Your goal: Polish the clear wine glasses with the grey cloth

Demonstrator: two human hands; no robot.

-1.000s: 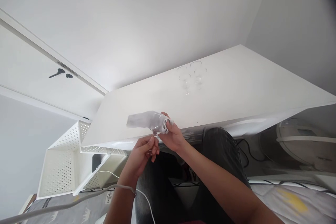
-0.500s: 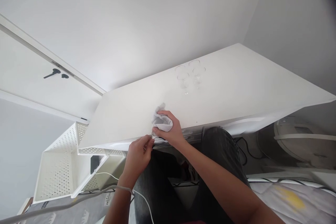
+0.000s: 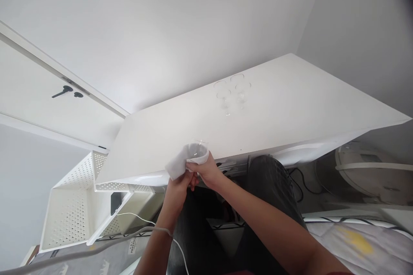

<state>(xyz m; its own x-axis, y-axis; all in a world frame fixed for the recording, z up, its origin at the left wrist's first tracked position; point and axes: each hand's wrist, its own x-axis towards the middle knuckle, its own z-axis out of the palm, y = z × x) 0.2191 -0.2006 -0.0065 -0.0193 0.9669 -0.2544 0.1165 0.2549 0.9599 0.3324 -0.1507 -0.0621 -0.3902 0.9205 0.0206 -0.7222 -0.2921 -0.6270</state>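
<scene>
A clear glass (image 3: 199, 149) is tilted over the front edge of the white tabletop, partly wrapped in a white cloth (image 3: 177, 164). My right hand (image 3: 208, 171) is closed round the cloth and the glass bowl, its thumb across the near side. Just below, my left hand (image 3: 180, 187) is closed at the lower end of the glass, where its fingers are partly hidden by the cloth. Farther back, several clear stemmed glasses (image 3: 227, 104) stand together on the table (image 3: 290, 103).
At the left are white perforated bins (image 3: 67, 215) and a dark phone-like object (image 3: 116, 202) with a white cable (image 3: 132, 213). A grey cord (image 3: 106, 244) crosses my left forearm. My knees are under the table's front edge, and a large round appliance (image 3: 364, 174) stands at right.
The glass has turned so its clear bowl now shows above the cloth. My left hand has moved right and under the cloth, which now hangs to the left.
</scene>
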